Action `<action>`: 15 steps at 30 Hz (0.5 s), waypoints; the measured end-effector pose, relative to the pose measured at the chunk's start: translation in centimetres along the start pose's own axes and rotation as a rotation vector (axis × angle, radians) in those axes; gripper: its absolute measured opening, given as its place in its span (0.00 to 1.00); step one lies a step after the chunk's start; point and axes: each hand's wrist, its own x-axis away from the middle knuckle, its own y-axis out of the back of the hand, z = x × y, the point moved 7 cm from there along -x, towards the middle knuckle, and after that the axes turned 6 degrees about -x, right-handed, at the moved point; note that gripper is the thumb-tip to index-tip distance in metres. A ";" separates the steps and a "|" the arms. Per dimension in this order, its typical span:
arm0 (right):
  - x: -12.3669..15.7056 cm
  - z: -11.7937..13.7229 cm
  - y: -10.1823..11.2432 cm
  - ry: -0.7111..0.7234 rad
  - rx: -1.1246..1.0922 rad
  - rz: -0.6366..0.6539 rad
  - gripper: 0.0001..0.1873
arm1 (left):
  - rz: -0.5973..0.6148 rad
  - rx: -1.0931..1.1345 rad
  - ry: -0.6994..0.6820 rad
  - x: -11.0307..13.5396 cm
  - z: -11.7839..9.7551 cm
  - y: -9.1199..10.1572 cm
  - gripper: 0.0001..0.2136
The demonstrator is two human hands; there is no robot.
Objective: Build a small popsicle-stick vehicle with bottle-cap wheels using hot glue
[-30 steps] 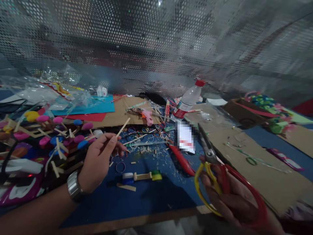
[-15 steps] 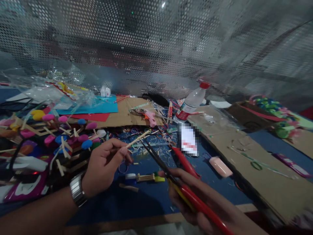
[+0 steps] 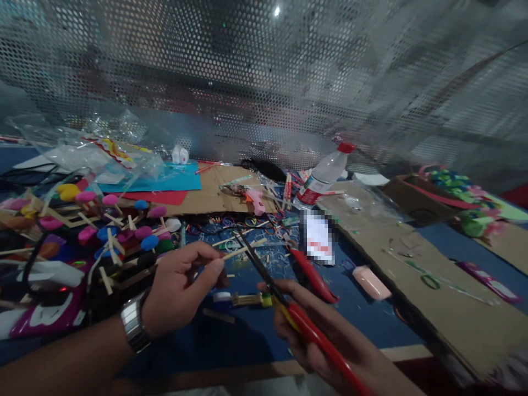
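Observation:
My left hand (image 3: 181, 286), with a metal watch (image 3: 135, 324) on its wrist, pinches a thin wooden stick (image 3: 235, 253) between thumb and fingers. The stick points to the right, and its far part meets the scissor blades. A pair of scissors (image 3: 258, 264) with dark blades and red and yellow handles is in my right hand (image 3: 317, 335). The blades look slightly apart and cross the stick in view; whether they touch it I cannot tell. Below lies a small bundle of sticks (image 3: 246, 300) with white and yellow-green ends, beside a flat wooden piece (image 3: 218, 315).
Colourful pompoms and wooden pieces (image 3: 127, 236) crowd the left. A pink glue gun (image 3: 256, 201) rests on cardboard (image 3: 210, 187). Behind the right hand are a water bottle (image 3: 324, 179), a red tool handle (image 3: 314, 275) and a pale pink block (image 3: 371, 282). A perforated sheet (image 3: 247, 71) rises behind.
The scissors have moved left and up, so their blades now overlap the stick. My left hand has shifted slightly right, and the stick's tip sits lower.

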 end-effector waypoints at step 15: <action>-0.2 -0.5 -3.2 0.170 0.242 -0.042 0.27 | 0.022 -0.375 -0.301 0.8 -3.2 -0.4 0.07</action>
